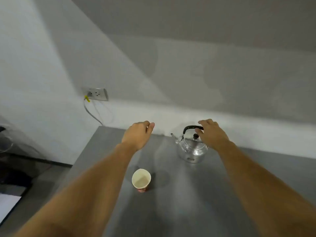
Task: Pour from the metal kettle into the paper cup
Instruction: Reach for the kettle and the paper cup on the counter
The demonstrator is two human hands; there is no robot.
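Reaching forward over a grey table (179,211), both bare forearms stretch out from the bottom corners of the head view. The right hand (212,134) hangs over the metal kettle (191,147), which stands upright near the table's far edge, close to the white wall (68,57). Its fingers (206,123) are spread and curved around the black handle (189,128), thumb just under the arch, not yet clamped on it; whether skin touches the handle I cannot tell. The kettle's spout (174,136) points left and its black lid knob (195,136) shows just beside the thumb. The left hand (137,135) floats above the table, well apart from the kettle, fingers loosely curled inward and holding nothing. The paper cup (141,180) stands upright nearer the person, between the two forearms, its mouth open. On the wall at left, a socket (95,94) carries a plug and a cable (90,112) hanging down.
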